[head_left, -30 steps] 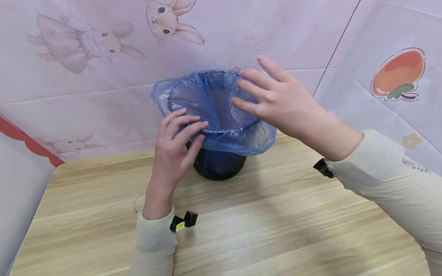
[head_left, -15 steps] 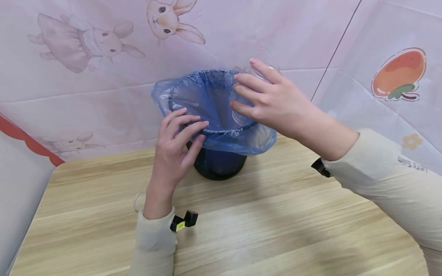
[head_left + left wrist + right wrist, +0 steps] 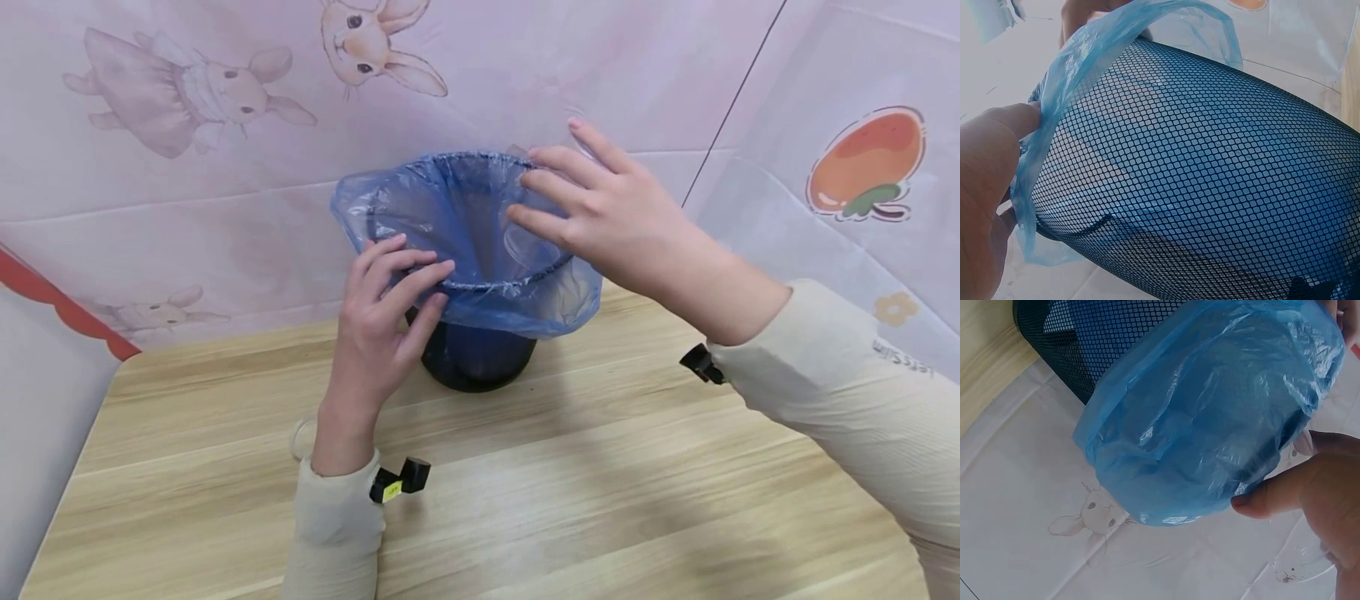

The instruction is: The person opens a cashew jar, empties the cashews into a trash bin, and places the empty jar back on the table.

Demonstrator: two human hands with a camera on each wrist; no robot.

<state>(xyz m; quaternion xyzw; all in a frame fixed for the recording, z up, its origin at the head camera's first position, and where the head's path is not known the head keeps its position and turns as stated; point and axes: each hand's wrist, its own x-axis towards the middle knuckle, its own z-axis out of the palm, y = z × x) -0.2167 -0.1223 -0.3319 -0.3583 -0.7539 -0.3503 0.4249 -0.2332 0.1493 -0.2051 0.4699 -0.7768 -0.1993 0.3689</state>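
Note:
A black mesh wastebasket (image 3: 480,358) stands against the back wall, lined with a blue plastic bag (image 3: 420,200) folded out over its rim. My left hand (image 3: 382,312) grips the near left rim through the bag, fingers over the edge and thumb outside, as the left wrist view also shows. Above the right side of the opening, my right hand (image 3: 600,200) holds a clear plastic cup (image 3: 1300,562). Most of this cup is hidden by the hand in the head view. Dark specks show in it in the right wrist view. The wastebasket's inside is partly hidden.
The wastebasket stands on a light wooden table (image 3: 600,483) close to the rabbit-printed wall sheet (image 3: 247,250). A thin, pale round edge (image 3: 302,439) shows beside my left wrist, mostly hidden.
My right hand shifted slightly left and down with the clear plastic cup, then back right and up. The left hand and the wastebasket stay where they were.

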